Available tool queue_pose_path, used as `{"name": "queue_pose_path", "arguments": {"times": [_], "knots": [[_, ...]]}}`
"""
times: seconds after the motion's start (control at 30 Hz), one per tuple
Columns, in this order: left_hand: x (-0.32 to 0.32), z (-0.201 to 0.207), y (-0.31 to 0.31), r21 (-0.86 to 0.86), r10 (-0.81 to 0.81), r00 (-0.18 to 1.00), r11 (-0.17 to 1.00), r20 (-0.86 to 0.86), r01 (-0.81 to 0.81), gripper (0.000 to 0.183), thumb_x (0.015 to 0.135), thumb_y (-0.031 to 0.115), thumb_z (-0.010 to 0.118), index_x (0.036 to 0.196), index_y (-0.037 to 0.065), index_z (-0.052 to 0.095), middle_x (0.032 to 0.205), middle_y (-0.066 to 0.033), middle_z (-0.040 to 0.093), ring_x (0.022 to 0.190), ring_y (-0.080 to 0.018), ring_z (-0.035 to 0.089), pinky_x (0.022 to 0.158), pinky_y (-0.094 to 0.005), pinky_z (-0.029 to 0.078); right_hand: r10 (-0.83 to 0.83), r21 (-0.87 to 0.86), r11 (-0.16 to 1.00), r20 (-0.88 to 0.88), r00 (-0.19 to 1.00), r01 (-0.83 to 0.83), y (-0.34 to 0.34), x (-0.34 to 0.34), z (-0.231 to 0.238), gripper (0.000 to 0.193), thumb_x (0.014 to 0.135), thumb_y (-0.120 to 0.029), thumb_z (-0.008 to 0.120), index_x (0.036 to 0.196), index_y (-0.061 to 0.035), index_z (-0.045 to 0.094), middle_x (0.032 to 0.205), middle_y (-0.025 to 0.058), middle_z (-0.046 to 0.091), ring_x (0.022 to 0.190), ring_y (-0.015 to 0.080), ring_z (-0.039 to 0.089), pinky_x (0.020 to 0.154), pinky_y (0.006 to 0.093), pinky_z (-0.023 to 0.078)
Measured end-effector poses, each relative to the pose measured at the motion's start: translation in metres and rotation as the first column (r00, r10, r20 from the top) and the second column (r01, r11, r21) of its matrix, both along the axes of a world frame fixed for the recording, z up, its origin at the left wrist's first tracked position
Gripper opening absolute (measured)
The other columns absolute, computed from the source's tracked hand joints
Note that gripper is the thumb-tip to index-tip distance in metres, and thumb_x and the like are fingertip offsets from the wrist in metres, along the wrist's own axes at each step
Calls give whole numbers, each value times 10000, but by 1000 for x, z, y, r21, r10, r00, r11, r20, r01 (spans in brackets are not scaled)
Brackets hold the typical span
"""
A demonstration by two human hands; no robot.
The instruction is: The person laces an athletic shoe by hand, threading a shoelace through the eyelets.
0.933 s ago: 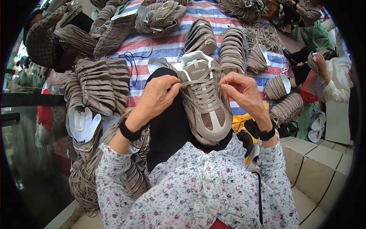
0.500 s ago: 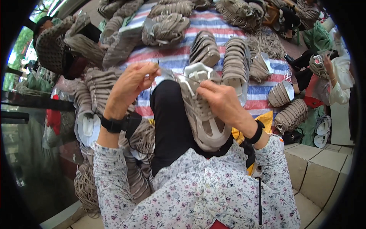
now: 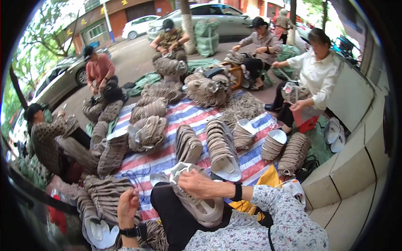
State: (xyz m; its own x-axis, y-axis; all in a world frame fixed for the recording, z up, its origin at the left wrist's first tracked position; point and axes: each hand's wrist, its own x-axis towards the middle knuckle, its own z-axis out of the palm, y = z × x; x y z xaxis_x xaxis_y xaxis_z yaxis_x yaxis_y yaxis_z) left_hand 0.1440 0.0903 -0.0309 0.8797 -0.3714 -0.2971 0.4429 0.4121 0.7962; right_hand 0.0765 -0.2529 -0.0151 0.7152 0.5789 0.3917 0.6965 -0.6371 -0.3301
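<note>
A beige and white sneaker [image 3: 206, 212] rests on my lap, its collar pointing away from me. My right hand [image 3: 197, 184] is closed at its lacing and collar, fingertips pinched against the upper. Out to the left, my left hand [image 3: 128, 208] is raised with thumb and fingers pinched together. A thin pale strand, apparently a shoelace [image 3: 157, 186], runs from these fingers toward the sneaker. Just beyond the shoe, nested stacks of beige shoe uppers [image 3: 221, 142] stand on a striped sheet [image 3: 176, 113].
More stacked uppers [image 3: 109, 193] lie beside my left hand. A heap of loose laces [image 3: 243, 106] sits farther back. Several co-workers sit around the sheet, one in a white shirt [image 3: 320, 75] handling a shoe. Tiled steps [image 3: 335, 180] rise at the right; parked cars [image 3: 209, 19] stand behind.
The view has tilted up, bringing the co-workers and street into sight. My left hand has moved farther from the sneaker; my right hand stays at its lacing.
</note>
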Motion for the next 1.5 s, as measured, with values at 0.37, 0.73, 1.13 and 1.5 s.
{"name": "queue_pose_path", "arguments": {"times": [0.37, 0.73, 1.13, 1.5], "knots": [[-23, -16, 123, -663, 93, 979, 723, -182, -192, 323, 1050, 218, 471, 1219, -51, 532, 1237, -158, 627, 950, -190, 692, 676, -277, 577, 494, 779, 586, -561, 664, 223, -27, -1, 67, 91, 959, -111, 633, 960, -27, 667, 794, -14, 618, 724, 88, 584, 678, 276, 503], [-55, 33, 203, -673, 322, 940, 721, 110, -168, 344, 1063, 206, 451, 1324, -15, 493, 1227, -124, 636, 1034, -204, 679, 764, -306, 582, 386, 887, -304, -220, 896, 348, -179, -13, 103, 129, 971, -141, 614, 1033, -31, 639, 783, 31, 635, 646, 129, 552, 686, 317, 470], [-120, 178, 139, -688, 420, 865, 714, 273, -130, 159, 1024, 42, 486, 1141, 57, 381, 1050, -29, 433, 891, -99, 518, 659, -248, 448, 36, 910, -248, -333, 942, 331, -362, -68, 49, 212, 940, -25, 603, 1146, -27, 653, 1173, 88, 679, 1069, 199, 646, 854, 314, 529], [-169, 194, 80, -432, 358, 774, 893, 522, -122, 376, 980, -59, 439, 1346, -53, 350, 1089, -54, 426, 858, -108, 494, 683, -249, 425, 72, 574, 604, -731, 679, 554, -110, -13, 0, 200, 990, -162, 614, 1091, -14, 704, 808, 5, 648, 649, 37, 575, 550, 168, 430]]}}
